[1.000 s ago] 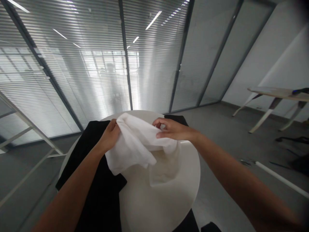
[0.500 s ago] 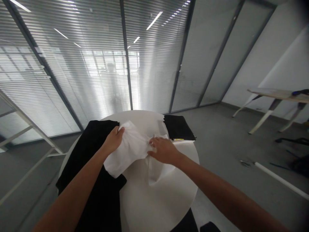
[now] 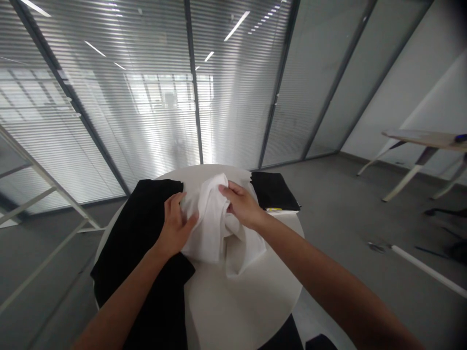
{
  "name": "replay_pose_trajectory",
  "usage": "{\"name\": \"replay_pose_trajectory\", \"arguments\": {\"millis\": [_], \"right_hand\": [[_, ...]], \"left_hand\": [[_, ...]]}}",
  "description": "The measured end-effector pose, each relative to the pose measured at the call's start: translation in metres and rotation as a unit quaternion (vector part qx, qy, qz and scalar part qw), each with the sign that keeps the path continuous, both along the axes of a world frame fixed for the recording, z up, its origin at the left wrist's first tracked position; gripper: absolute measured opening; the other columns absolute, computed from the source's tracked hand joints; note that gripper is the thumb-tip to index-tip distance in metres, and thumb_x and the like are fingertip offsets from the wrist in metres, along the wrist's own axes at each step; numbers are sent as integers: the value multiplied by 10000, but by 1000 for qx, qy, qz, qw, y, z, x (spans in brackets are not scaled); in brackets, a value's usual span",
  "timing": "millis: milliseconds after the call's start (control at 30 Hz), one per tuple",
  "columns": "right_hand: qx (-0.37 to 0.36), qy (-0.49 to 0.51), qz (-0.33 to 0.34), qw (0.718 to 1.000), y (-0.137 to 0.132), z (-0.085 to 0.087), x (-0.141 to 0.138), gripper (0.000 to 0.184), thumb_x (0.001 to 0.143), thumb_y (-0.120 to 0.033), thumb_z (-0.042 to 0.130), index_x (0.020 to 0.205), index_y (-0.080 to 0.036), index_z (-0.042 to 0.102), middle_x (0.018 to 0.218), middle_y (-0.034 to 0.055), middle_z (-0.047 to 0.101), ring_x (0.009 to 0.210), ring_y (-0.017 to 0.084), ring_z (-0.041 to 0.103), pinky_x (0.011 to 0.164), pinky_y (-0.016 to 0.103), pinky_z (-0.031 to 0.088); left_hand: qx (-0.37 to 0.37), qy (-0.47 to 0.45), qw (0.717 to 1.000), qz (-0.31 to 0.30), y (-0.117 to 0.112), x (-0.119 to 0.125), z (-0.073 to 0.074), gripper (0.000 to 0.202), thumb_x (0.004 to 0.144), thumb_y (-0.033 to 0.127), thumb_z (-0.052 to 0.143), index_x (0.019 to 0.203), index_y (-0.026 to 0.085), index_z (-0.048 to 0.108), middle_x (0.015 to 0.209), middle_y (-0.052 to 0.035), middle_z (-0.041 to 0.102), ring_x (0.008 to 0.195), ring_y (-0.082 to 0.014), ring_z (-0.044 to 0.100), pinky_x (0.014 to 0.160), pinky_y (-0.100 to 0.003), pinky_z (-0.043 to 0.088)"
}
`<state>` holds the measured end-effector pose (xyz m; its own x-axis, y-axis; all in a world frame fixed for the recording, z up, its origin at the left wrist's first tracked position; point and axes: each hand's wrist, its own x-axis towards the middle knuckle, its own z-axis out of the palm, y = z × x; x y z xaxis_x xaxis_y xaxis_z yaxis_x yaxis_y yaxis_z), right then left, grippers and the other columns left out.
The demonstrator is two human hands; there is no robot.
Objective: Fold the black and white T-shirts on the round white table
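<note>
A crumpled white cloth (image 3: 209, 223) stands partly raised over the middle of the round white table (image 3: 233, 311). My right hand (image 3: 242, 201) pinches its upper edge between thumb and fingers. Just left of the cloth is my left hand (image 3: 177, 228), thumb and fingers spread, its thumb tip at or against the fabric. Under and beside my left forearm lies a black garment (image 3: 146, 209), spread along the table's left side. One loose corner of white material hangs down below my right hand; whether it belongs to the same cloth I cannot tell.
A folded black cloth (image 3: 275, 191) lies at the table's right edge, with something yellow and white under its front. Left stands a white metal frame (image 3: 69, 201). Another table (image 3: 426, 137) is at far right; a white pole (image 3: 426, 270) crosses the floor. Glass partitions with blinds (image 3: 153, 131) rise behind.
My right hand has taken the white cloth's edge and lifted it up. My left hand has let go, and its fingers have spread. The cloth has shifted right and bunched together.
</note>
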<state>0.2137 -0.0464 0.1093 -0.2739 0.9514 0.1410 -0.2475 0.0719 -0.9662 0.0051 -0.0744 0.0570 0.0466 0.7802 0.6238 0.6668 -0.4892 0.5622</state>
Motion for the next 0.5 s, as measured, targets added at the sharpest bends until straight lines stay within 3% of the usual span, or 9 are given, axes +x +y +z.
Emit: {"name": "replay_pose_trajectory", "arguments": {"millis": [133, 233, 300, 367, 400, 500], "right_hand": [[-34, 87, 4, 996, -5, 15, -15, 369, 724, -514, 721, 821, -207, 540, 694, -51, 565, 580, 104, 559, 577, 270, 518], [-52, 136, 34, 989, -8, 15, -22, 382, 696, -486, 764, 784, -197, 530, 722, -36, 592, 642, 118, 599, 665, 307, 540], [-63, 143, 77, 985, -8, 11, -21, 363, 701, -473, 768, 801, -190, 564, 794, -1, 637, 738, 147, 634, 745, 344, 538], [-58, 118, 111, 985, -5, 2, -16, 326, 710, -445, 765, 831, -185, 611, 891, 32, 669, 855, 173, 644, 820, 363, 519], [-45, 88, 114, 989, -3, -3, -12, 310, 710, -426, 765, 857, -186, 634, 941, 40, 676, 908, 182, 639, 854, 369, 504], [13, -45, 88, 995, 1, -22, 0, 366, 692, -373, 775, 999, -206, 663, 1109, 51, 659, 1041, 207, 603, 936, 389, 457]], "left_hand": [[67, 72, 994, 49, -30, 11, -16, 763, 668, 504, 761, 1283, 190, 438, 1285, -167, 430, 1251, -340, 400, 1038, -540, 378], [61, 71, 993, 78, -28, 13, -21, 514, 773, 382, 690, 1214, 190, 509, 1191, -144, 514, 1148, -304, 495, 986, -499, 426], [46, 45, 996, 54, -21, 11, -21, 249, 855, 275, 580, 1091, 195, 571, 1072, -107, 576, 1014, -244, 563, 905, -409, 470], [25, 15, 999, 20, -14, 7, -19, 103, 895, 237, 504, 903, 194, 597, 905, -60, 598, 844, -188, 583, 784, -320, 479], [14, -1, 1000, 8, -12, 5, -17, 141, 907, 242, 486, 827, 192, 590, 832, -39, 590, 779, -169, 573, 735, -291, 468], [-25, -71, 997, 12, -12, 4, -11, 217, 922, 302, 474, 811, 181, 615, 759, -6, 600, 719, -148, 563, 679, -256, 442]]}}
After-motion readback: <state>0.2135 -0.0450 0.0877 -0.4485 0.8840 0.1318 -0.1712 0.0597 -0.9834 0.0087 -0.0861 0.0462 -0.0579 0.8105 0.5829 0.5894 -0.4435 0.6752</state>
